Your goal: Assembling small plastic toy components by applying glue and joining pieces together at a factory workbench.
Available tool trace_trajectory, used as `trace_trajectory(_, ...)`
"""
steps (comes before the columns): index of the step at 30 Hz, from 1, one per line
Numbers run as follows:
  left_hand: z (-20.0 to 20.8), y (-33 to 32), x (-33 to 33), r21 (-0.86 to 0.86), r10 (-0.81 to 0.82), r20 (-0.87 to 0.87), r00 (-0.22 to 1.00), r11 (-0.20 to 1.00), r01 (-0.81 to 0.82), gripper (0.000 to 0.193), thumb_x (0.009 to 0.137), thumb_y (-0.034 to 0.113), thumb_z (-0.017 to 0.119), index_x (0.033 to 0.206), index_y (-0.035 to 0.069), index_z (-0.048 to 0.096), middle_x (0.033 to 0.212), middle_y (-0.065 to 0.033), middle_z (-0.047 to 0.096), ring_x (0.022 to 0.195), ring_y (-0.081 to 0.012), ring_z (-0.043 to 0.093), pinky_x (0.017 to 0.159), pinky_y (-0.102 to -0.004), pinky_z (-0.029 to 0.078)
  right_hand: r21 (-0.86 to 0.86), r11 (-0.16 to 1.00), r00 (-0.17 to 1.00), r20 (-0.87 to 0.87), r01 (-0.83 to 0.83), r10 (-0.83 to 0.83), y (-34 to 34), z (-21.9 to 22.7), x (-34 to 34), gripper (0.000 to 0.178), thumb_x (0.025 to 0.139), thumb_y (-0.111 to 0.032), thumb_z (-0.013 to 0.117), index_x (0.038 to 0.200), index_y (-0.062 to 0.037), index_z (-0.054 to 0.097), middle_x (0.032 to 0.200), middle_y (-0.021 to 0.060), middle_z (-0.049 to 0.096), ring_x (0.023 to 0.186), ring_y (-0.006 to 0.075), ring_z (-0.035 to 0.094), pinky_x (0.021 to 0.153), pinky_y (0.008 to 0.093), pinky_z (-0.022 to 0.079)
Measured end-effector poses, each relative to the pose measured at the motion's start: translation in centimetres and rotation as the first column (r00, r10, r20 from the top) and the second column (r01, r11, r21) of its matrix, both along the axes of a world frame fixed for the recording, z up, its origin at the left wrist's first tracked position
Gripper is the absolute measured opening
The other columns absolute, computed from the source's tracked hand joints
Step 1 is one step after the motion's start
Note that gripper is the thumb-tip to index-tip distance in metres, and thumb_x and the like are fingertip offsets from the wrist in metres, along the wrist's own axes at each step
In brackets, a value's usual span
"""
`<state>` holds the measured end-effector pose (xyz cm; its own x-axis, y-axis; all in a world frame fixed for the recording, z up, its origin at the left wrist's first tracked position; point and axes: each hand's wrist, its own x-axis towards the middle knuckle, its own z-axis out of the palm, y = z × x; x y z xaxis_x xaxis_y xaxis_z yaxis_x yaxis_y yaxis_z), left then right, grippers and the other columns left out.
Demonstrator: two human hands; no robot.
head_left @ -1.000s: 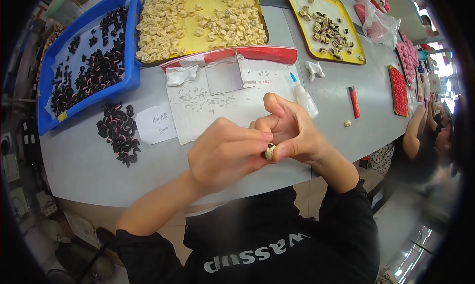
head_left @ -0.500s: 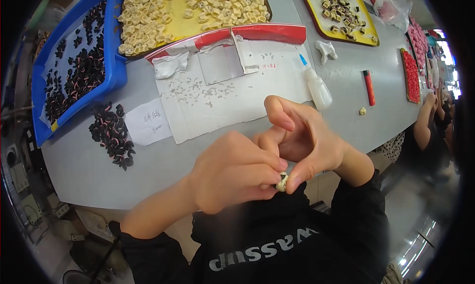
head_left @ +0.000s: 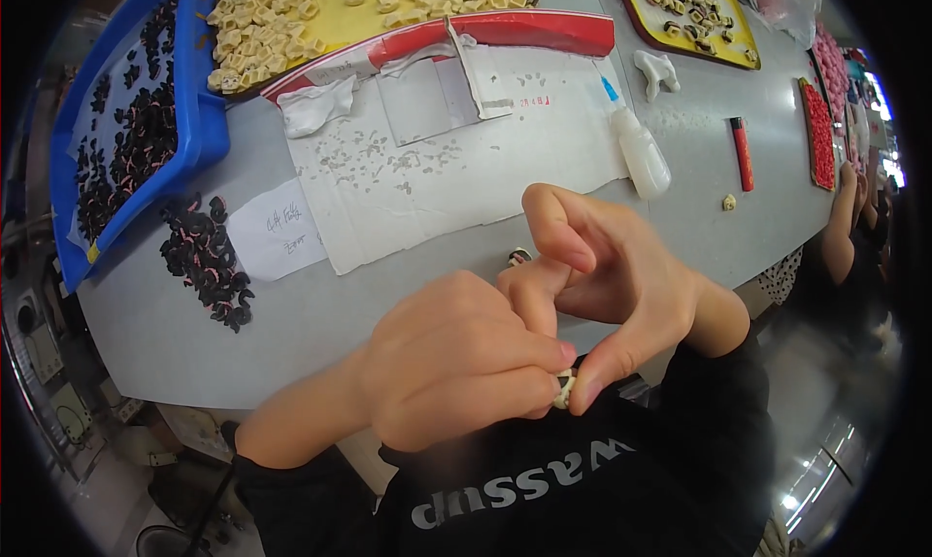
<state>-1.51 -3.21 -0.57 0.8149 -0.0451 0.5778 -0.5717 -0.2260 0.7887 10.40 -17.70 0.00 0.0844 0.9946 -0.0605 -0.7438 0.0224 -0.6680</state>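
Close to my body, both hands meet at a small cream-and-black moulded piece (head_left: 564,389). My left hand (head_left: 451,363) is closed, its thumb and fingers pressed together at the piece's left side. Curving round from the other side, my right hand (head_left: 631,285) has its thumb tip against the piece, while its index finger is bent above. Part of the piece is hidden by the fingertips. A second small dark-and-cream piece (head_left: 519,257) shows just beyond my right fingers; whether they touch it I cannot tell. Black curved pieces with pink edges (head_left: 206,261) lie heaped left of my hands.
A blue tray (head_left: 199,135) of black pieces stands left. Behind are a yellow tray (head_left: 335,18) of cream pieces and an opened carton (head_left: 388,227) with scattered bits. Right lie a blue-tipped squeeze bottle (head_left: 643,159), red tube (head_left: 743,154), crumpled white tissue (head_left: 657,73) and yellow-based tray (head_left: 748,52).
Both hands have come slightly lower in the picture, with the cream-and-black piece still between them. The table things have shifted in view, and the second small piece now shows beyond my right fingers.
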Motion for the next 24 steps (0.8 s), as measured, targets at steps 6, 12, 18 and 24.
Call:
trace_trajectory(6,-0.15,-0.03,0.48,-0.072,-0.022,0.082,0.996,0.997,0.028,0.029,0.062,0.004,0.070,0.089,0.001,0.061,0.090,-0.0102,0.063,0.069,-0.0199,0.057,0.056,-0.0269,0.044,0.025,1.000,1.000,0.025,-0.004,0.004,0.10,-0.15,-0.07,0.066,0.057,0.007,0.081,0.083,-0.0112,0.023,0.075,0.0151,0.062,0.071,0.0164,0.052,0.068,0.0275,0.041)
trace_trajectory(12,-0.12,-0.09,0.20,-0.024,-0.005,0.042,0.999,1.000,0.006,0.015,0.072,0.012,0.071,0.080,0.008,0.059,0.093,-0.0075,0.062,0.063,-0.0170,0.055,0.050,-0.0270,0.040,0.036,0.999,0.998,0.068,-0.017,0.014,0.13,-0.01,0.04,0.064,0.058,0.007,0.080,0.082,-0.0105,0.023,0.075,0.0157,0.062,0.072,0.0162,0.053,0.068,0.0274,0.041)
trace_trajectory(18,-0.19,-0.40,-0.20,-0.011,0.028,0.049,0.998,1.000,-0.028,0.015,0.073,0.011,0.070,0.082,0.008,0.059,0.092,-0.0071,0.061,0.063,-0.0157,0.054,0.047,-0.0253,0.037,0.057,0.998,0.996,0.086,-0.028,0.023,-0.01,-0.22,-0.24,0.063,0.059,0.008,0.079,0.083,-0.0107,0.024,0.075,0.0161,0.062,0.071,0.0170,0.054,0.066,0.0275,0.041)
trace_trajectory(24,-0.13,-0.03,-0.21,0.046,-0.003,0.097,0.995,0.999,-0.002,0.013,0.073,0.009,0.068,0.082,0.007,0.058,0.093,-0.0079,0.061,0.060,-0.0160,0.052,0.048,-0.0252,0.037,0.077,0.997,0.996,0.090,-0.027,0.020,-0.16,-0.43,-0.25,0.062,0.059,0.008,0.079,0.082,-0.0108,0.024,0.075,0.0162,0.063,0.072,0.0181,0.056,0.066,0.0280,0.041)
